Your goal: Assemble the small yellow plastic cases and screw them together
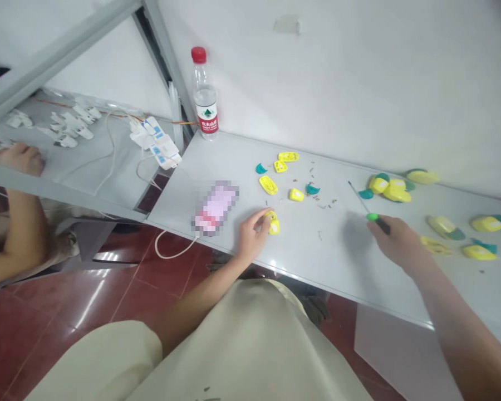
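Note:
My left hand [253, 236] is at the table's front edge, its fingers pinched on a small yellow plastic casing [274, 225]. My right hand [394, 242] is shut on a small screwdriver [378, 221] with a green and black handle, its thin shaft pointing up and left over the white tabletop [317, 245]. Yellow casing halves [268, 185] and teal plastic pieces [312, 189] lie scattered between my hands, with tiny screws [313, 178] among them. More yellow and teal parts [390, 189] are heaped beyond my right hand.
A blurred pink object [215, 208] with a white cable [171, 253] sits left of my left hand. A water bottle [204, 94] stands at the back corner. To the left, a co-worker's hand [19, 159] rests near white parts on a grey shelf [67, 150]. Red floor tiles [158, 262] lie below.

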Demonstrator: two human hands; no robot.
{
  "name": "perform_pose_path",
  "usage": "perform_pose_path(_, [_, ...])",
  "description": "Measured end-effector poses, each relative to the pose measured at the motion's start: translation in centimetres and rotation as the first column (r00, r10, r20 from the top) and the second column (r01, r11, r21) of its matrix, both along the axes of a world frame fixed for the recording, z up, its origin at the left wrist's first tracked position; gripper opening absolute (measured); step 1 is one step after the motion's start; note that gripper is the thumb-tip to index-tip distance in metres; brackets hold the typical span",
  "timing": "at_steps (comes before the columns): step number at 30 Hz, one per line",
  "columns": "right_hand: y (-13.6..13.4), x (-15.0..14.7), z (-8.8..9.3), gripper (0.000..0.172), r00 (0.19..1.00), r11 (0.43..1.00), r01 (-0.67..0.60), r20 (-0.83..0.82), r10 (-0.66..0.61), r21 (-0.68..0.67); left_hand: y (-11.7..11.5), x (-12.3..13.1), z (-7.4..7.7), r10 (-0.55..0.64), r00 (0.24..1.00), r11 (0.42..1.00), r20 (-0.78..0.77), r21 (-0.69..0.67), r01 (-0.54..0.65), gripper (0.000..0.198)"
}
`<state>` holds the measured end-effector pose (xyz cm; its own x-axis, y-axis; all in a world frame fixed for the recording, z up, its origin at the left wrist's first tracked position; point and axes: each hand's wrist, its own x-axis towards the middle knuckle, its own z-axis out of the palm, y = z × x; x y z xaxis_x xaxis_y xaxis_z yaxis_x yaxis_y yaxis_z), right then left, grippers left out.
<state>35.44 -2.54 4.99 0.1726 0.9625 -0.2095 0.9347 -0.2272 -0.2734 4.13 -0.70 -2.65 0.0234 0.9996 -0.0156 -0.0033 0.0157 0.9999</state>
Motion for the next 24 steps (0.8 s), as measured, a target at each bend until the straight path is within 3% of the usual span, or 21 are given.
perform_pose_path(4, [1.0,0.3,-3.6,0.04,0.992,0.994,0.101,0.067,-0.103,0.039,0.0,0.1,0.1,0.007,1.0,1.0,-0.008,-0.006,-0.007,0.038])
perform_pose_path(7, [1.6,0.5,-4.9,0.048,0.994,0.992,0.081,0.063,-0.088,0.1,0.0,0.1,0.0,0.01,1.0,1.0,-0.001,-0.009,-0.01,0.037])
perform_pose_path(10, [2.6,0.8,-4.8,0.046,0.997,0.978,0.053,0.05,-0.065,0.203,0.0,0.0,0.0,0.009,1.0,1.0,-0.003,-0.004,-0.009,0.037])
perform_pose_path(13, [4.0,-0.1,-4.2,0.033,0.998,0.966,0.006,-0.057,0.009,0.26,0.0,0.0,0.0,0.005,1.0,1.0,-0.007,-0.006,-0.005,0.037])
perform_pose_path(17, [6.3,-3.0,-4.2,0.027,0.979,0.956,-0.113,-0.133,0.154,0.271,0.0,0.0,-0.2,0.003,1.0,1.0,-0.011,-0.013,-0.003,0.037])
perform_pose_path(24, [8.8,-5.2,-5.9,0.026,0.989,0.966,-0.126,-0.048,0.141,0.226,0.3,-0.2,-0.6,0.028,0.989,0.997,0.147,-0.073,-0.017,0.039])
